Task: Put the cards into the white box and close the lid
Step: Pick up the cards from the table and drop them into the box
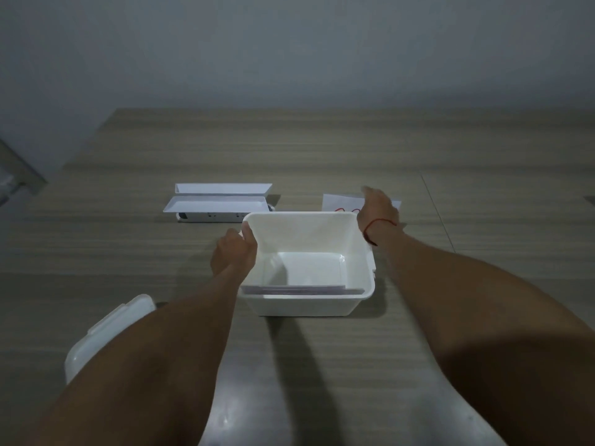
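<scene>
An open white box (360, 304) stands on the table in the middle. Several cards (293, 289) lean flat against its near inner wall. My left hand (233, 252) grips the box's far left rim corner. My right hand (376, 209) is just past the far right corner, resting over a white card (338, 202) with red marks that lies on the table. Its fingers are hidden behind the hand, so I cannot tell whether it holds the card. The white lid (106, 329) lies at the near left, partly covered by my left forearm.
Two long white trays (222, 196) sit on a white power strip (209, 216) behind the box to the left. The wooden table (467, 156) runs back to a grey wall, with its left edge angling away at the far left.
</scene>
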The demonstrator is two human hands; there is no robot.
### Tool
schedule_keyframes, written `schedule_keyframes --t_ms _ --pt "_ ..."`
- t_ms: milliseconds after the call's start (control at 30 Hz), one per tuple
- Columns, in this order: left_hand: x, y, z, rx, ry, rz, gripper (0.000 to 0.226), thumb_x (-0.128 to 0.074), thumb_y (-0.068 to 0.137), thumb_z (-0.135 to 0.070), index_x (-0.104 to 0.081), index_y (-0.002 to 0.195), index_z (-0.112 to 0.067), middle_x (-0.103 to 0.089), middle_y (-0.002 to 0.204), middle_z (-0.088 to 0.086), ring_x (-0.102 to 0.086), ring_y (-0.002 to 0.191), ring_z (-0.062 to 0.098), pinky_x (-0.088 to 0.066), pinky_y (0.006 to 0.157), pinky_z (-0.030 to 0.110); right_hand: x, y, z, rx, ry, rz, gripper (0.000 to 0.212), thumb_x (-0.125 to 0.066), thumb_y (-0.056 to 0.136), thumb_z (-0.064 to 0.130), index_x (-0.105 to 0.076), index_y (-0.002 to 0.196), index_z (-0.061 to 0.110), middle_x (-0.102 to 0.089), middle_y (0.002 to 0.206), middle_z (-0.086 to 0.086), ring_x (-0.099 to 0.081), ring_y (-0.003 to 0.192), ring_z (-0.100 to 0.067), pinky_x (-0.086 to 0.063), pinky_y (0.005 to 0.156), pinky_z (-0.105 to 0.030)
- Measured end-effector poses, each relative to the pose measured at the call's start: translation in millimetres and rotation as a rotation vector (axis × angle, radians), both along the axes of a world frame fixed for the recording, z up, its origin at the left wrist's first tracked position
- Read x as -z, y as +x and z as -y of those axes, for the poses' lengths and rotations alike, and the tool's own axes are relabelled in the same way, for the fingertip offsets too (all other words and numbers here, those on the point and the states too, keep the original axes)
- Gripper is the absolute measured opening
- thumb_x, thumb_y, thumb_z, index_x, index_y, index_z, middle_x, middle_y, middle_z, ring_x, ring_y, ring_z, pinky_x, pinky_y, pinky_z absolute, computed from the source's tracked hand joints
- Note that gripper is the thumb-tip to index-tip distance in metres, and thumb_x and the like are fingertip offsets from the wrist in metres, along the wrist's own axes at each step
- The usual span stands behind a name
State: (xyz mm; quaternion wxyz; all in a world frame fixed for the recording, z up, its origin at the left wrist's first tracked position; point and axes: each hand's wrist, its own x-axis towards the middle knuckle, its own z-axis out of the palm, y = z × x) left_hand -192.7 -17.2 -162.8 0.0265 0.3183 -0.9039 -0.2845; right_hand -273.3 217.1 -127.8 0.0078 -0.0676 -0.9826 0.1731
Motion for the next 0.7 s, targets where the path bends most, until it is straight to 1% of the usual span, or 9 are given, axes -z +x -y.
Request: schedule_keyframes --t_ms 100,200,267,333,400,500,633,667,700 --pt "5 -7 3 -0.012 0.033 0.004 0.065 -0.023 0.099 -0.046 -0.064 0.114 0.002 -0.064 0.120 0.025 -0.060 0.112 0.041 -0.046 0.093 0.042 15 -18 -8 -0.058 0.086 0.016 0.045 -0.046 0.094 0.006 -0.043 0.138 0.014 -0.044 0.145 -0.008 -0.037 0.137 -0.027 -0.030 0.109 -0.043" --pt "9 -8 5 0.010 0.049 -0.004 0.066 -0.021 0.099 -0.045 -0.064 0.114 0.003 -0.063 0.121 0.026 -0.059 0.113 0.041 -0.045 0.094 0.042 28 -25 -14 -0.025 0.136 0.038 0.037 -0.048 0.093 0.015 -0.053 0.129 0.019 -0.053 0.136 -0.009 -0.044 0.131 -0.026 -0.025 0.112 -0.044" --pt "9 -9 5 0.009 0.062 -0.004 0.065 -0.021 0.099 -0.046 -0.064 0.114 0.001 -0.063 0.121 0.026 -0.059 0.113 0.041 -0.045 0.094 0.042 30 -24 -14 -0.012 0.176 0.010 0.033 -0.051 0.092 0.020 -0.058 0.125 0.022 -0.055 0.130 -0.010 -0.048 0.125 -0.029 -0.030 0.109 -0.042" --pt "9 -11 5 0.011 0.064 -0.009 0.065 -0.021 0.099 -0.046 -0.063 0.115 0.001 -0.063 0.121 0.026 -0.058 0.112 0.042 -0.045 0.094 0.042 30 -23 -15 -0.002 0.165 -0.001 0.032 -0.050 0.093 0.016 -0.062 0.121 0.023 -0.058 0.127 -0.011 -0.052 0.121 -0.030 -0.036 0.103 -0.040" --pt "10 -11 4 0.033 0.051 -0.004 0.065 -0.019 0.099 -0.046 -0.061 0.116 0.001 -0.062 0.121 0.026 -0.058 0.112 0.041 -0.045 0.092 0.041 29 -20 -17 -0.023 0.122 0.007 0.030 -0.046 0.092 0.010 -0.067 0.113 0.017 -0.063 0.122 -0.013 -0.057 0.116 -0.032 -0.042 0.095 -0.037" --pt "7 -10 2 0.071 0.054 -0.009 0.059 -0.021 0.100 -0.043 -0.057 0.117 0.001 -0.062 0.119 0.026 -0.059 0.109 0.042 -0.046 0.088 0.042 15 -12 -21 -0.050 0.107 -0.042 0.025 -0.043 0.095 0.009 -0.065 0.107 0.008 -0.065 0.117 -0.016 -0.060 0.111 -0.034 -0.046 0.089 -0.037" --pt "-2 -6 -1 0.126 0.072 0.018 0.042 -0.031 0.099 -0.023 -0.051 0.126 0.001 -0.060 0.119 0.025 -0.058 0.109 0.042 -0.043 0.079 0.038 -20 -5 -23 -0.056 0.163 -0.229 0.025 -0.040 0.096 0.007 -0.060 0.111 0.012 -0.065 0.116 -0.015 -0.059 0.110 -0.033 -0.040 0.090 -0.039" --pt "-6 -2 -3 0.141 0.089 0.038 0.040 -0.037 0.095 -0.016 -0.048 0.131 -0.001 -0.059 0.121 0.023 -0.059 0.109 0.040 -0.043 0.076 0.037 -31 -3 -23 -0.063 0.170 -0.281 0.026 -0.041 0.096 0.008 -0.059 0.113 0.013 -0.064 0.118 -0.013 -0.058 0.111 -0.032 -0.039 0.091 -0.038" --pt "-9 3 -4 0.154 0.109 0.058 0.045 -0.042 0.091 -0.009 -0.044 0.135 -0.003 -0.058 0.123 0.021 -0.059 0.109 0.038 -0.043 0.074 0.036 -41 -1 -22 -0.070 0.171 -0.333 0.027 -0.041 0.095 0.009 -0.059 0.115 0.015 -0.063 0.119 -0.012 -0.056 0.112 -0.031 -0.037 0.091 -0.038"
